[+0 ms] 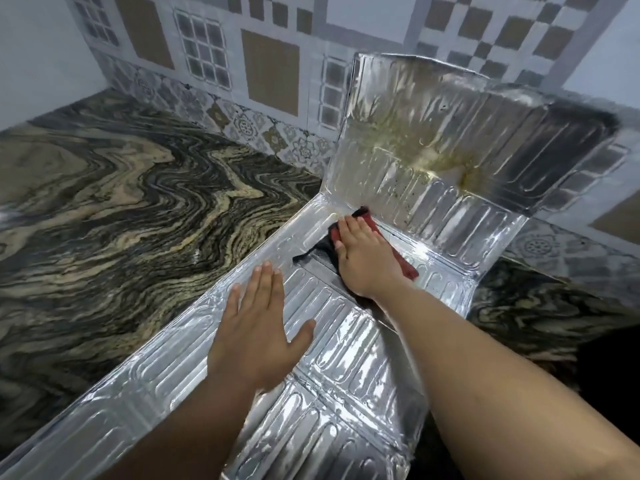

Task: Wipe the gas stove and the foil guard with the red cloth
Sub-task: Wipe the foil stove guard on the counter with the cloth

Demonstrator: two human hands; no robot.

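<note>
The silver foil guard lies partly flat on the marble counter, and its back panel stands against the tiled wall with yellow-brown grease stains. My right hand presses the red cloth flat onto the foil near the fold at the foot of the upright panel. A dark part of the cloth pokes out to the left of that hand. With straight fingers, my left hand rests palm-down on the flat foil panel closer to me. No gas stove shows in this view.
A swirled black and beige marble counter spreads to the left and also shows at the right. Patterned tiles cover the wall behind. A further foil panel leans at the back right.
</note>
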